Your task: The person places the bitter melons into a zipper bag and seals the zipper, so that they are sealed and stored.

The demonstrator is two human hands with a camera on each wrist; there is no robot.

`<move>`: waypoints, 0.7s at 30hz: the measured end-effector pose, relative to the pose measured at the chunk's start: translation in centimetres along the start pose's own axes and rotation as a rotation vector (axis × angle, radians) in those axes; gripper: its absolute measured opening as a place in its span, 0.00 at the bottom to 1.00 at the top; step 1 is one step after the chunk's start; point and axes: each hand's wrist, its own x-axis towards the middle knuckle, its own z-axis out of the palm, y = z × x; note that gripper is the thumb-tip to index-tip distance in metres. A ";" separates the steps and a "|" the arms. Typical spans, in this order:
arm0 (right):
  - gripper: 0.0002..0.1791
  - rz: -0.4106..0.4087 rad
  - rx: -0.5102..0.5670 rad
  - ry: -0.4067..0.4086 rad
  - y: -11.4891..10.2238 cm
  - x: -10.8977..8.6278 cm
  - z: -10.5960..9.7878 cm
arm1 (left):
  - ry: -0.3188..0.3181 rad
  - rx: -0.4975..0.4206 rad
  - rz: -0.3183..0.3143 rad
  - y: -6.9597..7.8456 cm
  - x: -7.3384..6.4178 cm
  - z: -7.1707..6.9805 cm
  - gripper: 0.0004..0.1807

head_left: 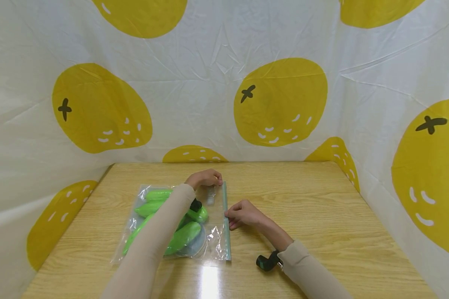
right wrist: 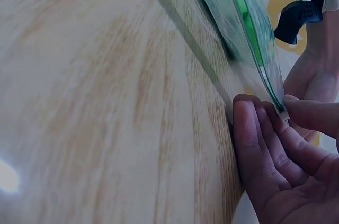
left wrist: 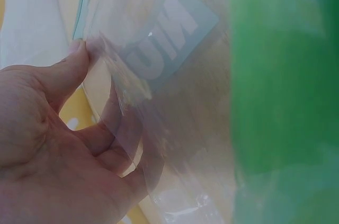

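Observation:
A clear plastic zip bag [head_left: 215,230] lies flat on the table, its green zip strip [head_left: 227,245] along the right side. Inside are several shiny, bright green elongated things [head_left: 183,237] and a greyish round piece [head_left: 197,245]. At the far end of the strip, my left hand [head_left: 206,177] pinches the bag's edge between thumb and fingers; the left wrist view shows the thumb [left wrist: 77,65] at the zip's end. My right hand [head_left: 246,213] pinches the strip near its middle, thumb on one face and fingers behind. My left forearm hides part of the bag.
The wooden table [head_left: 303,187] extends around the bag, with a white cloth [head_left: 194,104] printed with yellow fruit behind it and at the sides. Dark camera mounts [head_left: 267,262] sit at both wrists. A pale lettered label [left wrist: 169,38] shows on the bag in the left wrist view.

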 end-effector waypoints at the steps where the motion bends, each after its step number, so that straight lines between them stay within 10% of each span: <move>1: 0.14 -0.001 -0.001 -0.001 0.0 0.0 0.0 | 0.001 0.004 0.002 0.0 0.0 0.0 0.12; 21: 0.14 -0.005 -0.022 -0.011 0.4 -0.3 0.1 | 0.005 0.012 0.000 0.0 -0.1 0.0 0.12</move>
